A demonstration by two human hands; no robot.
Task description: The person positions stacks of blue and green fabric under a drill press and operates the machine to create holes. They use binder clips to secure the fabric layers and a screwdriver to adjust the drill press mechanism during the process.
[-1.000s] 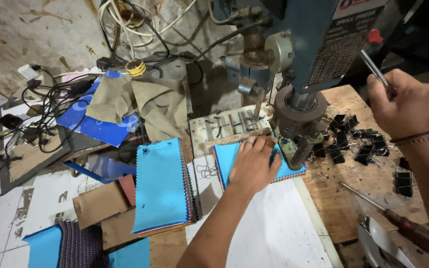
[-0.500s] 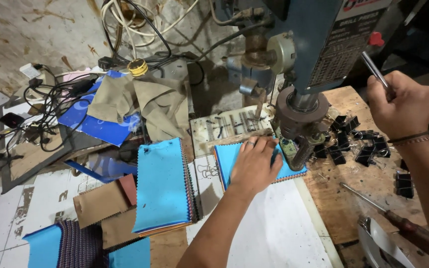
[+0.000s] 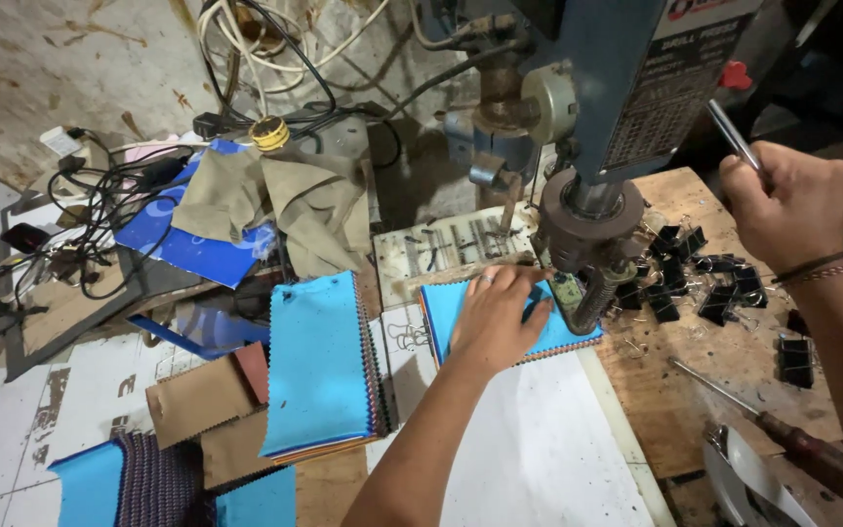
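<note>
My left hand (image 3: pixel 495 317) presses flat on a stack of blue fabric swatches (image 3: pixel 446 304) that lies under the chuck of a blue drill press (image 3: pixel 592 117). A ring shows on one finger. My right hand (image 3: pixel 782 200) is closed around the metal feed lever (image 3: pixel 734 137) at the right side of the machine, with a bracelet on the wrist. A second stack of blue swatches (image 3: pixel 319 361) with zigzag edges lies to the left, apart from my hands.
Several black binder clips (image 3: pixel 709 283) lie scattered on the wooden bench. A screwdriver (image 3: pixel 782 439) rests at the right front. Tan cloth (image 3: pixel 285 200), tangled cables (image 3: pixel 100 210) and brown swatches (image 3: pixel 197 400) crowd the left. A white sheet (image 3: pixel 529 449) lies below my forearm.
Both hands stay where they were, the left on the swatch stack and the right on the lever. The view has shifted only slightly.
</note>
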